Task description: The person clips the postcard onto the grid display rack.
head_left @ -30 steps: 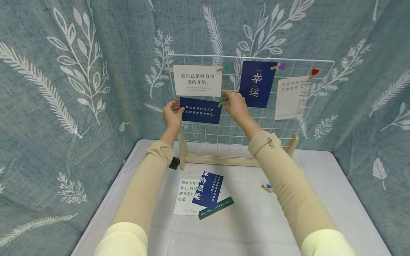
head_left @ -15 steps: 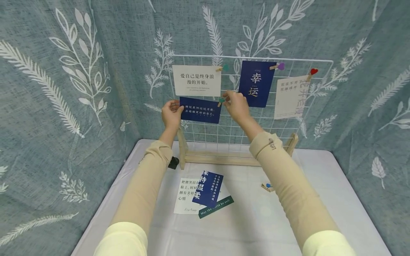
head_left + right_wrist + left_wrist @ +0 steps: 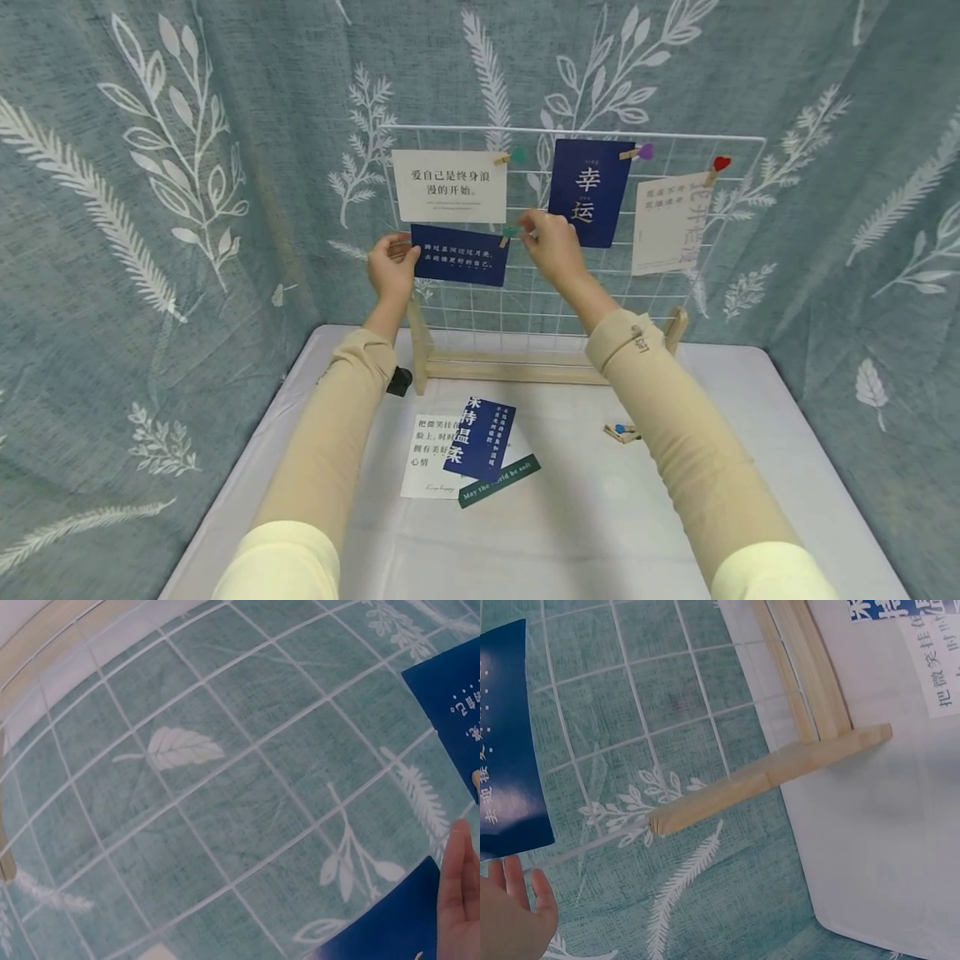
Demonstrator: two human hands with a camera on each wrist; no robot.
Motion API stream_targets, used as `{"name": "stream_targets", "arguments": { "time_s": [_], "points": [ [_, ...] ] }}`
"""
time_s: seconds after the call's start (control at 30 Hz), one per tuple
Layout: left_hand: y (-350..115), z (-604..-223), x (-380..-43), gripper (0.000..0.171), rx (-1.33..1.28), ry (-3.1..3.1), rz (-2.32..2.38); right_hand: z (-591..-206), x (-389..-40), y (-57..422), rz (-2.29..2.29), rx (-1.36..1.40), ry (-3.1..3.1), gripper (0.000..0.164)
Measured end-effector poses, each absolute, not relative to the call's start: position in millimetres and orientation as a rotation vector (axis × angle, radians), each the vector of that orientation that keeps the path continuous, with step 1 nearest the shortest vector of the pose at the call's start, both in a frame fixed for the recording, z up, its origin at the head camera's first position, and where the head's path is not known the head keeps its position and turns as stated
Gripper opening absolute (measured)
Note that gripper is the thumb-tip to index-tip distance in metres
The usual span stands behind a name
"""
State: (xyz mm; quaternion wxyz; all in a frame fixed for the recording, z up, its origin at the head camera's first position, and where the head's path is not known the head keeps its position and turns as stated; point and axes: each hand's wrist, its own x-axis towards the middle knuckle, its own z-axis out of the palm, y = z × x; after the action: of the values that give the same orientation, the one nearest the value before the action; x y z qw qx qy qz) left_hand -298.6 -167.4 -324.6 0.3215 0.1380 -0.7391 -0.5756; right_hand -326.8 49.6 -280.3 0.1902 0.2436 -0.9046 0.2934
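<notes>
A dark blue card with white characters [image 3: 459, 275] hangs on the white wire grid [image 3: 540, 321], below a white card [image 3: 450, 187]. My left hand [image 3: 392, 265] pinches its left edge, thumb in front and fingers behind. A green-topped wooden clip [image 3: 509, 234] sits at the card's upper right corner. Just right of that clip my right hand [image 3: 555, 247] has loosely bent fingers and appears to hold nothing. The left wrist view shows the card [image 3: 508, 772] above my fingers. In the right wrist view, my hand [image 3: 459, 904] is partly cut off.
A tall blue card [image 3: 590, 193] and a pale card [image 3: 667, 225] hang further right. Wooden feet [image 3: 418, 346] support the grid. On the table lie overlapping cards [image 3: 483, 442], a green strip [image 3: 500, 481] and loose clips [image 3: 621, 432]. A small black object [image 3: 400, 381] stands left.
My right hand's fingers have drawn slightly right, away from the green clip. The left hand keeps its pinch on the blue card. The head view has shifted a little.
</notes>
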Motion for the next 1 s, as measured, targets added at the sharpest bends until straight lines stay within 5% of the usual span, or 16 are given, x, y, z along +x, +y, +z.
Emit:
{"name": "stream_targets", "arguments": {
  "time_s": [1.0],
  "points": [
    [-158.3,-325.9,-283.8,0.025,0.236,-1.931,-1.537,-285.5,-309.5,72.1,0.939,0.793,-2.488,0.019]
  ]
}}
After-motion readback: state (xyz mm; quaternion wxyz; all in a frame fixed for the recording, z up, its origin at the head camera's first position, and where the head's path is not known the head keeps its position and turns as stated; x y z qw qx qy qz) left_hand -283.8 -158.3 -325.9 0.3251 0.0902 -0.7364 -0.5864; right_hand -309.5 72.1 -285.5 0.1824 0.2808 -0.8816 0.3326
